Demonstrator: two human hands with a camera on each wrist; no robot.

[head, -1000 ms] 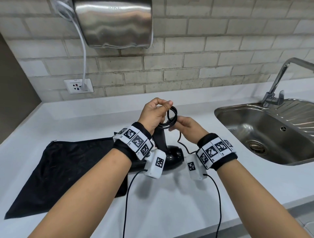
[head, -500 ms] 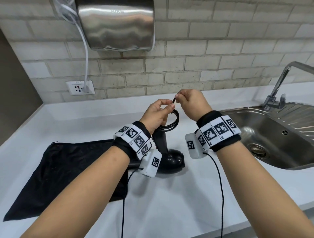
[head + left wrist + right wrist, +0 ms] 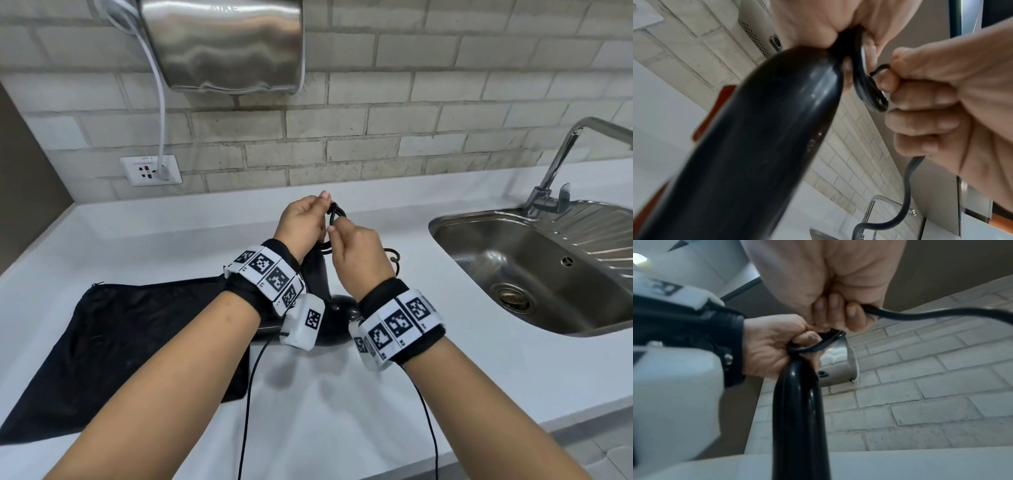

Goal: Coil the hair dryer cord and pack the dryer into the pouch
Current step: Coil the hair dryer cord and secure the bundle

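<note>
The black hair dryer (image 3: 337, 317) stands on the white counter with its handle (image 3: 760, 138) (image 3: 797, 418) pointing up. My left hand (image 3: 301, 222) grips the top of the handle and the small coil of black cord (image 3: 337, 214) (image 3: 869, 87) (image 3: 818, 344) there. My right hand (image 3: 359, 250) (image 3: 937, 104) (image 3: 834, 311) pinches the cord right beside the coil; a loose loop of cord (image 3: 394, 257) (image 3: 941, 314) trails to its right. The black pouch (image 3: 120, 342) lies flat on the counter at the left, partly under the dryer.
A steel sink (image 3: 534, 274) with a tap (image 3: 561, 161) is set in the counter at the right. A metal hand dryer (image 3: 226, 44) hangs on the brick wall, its white cable plugged into a socket (image 3: 150, 170). The counter's front edge (image 3: 445, 455) is near.
My right hand came down from its raised position and closer to me, laying cord onto the coil; it now sits just right of the left hand. The left hand kept its hold.
</note>
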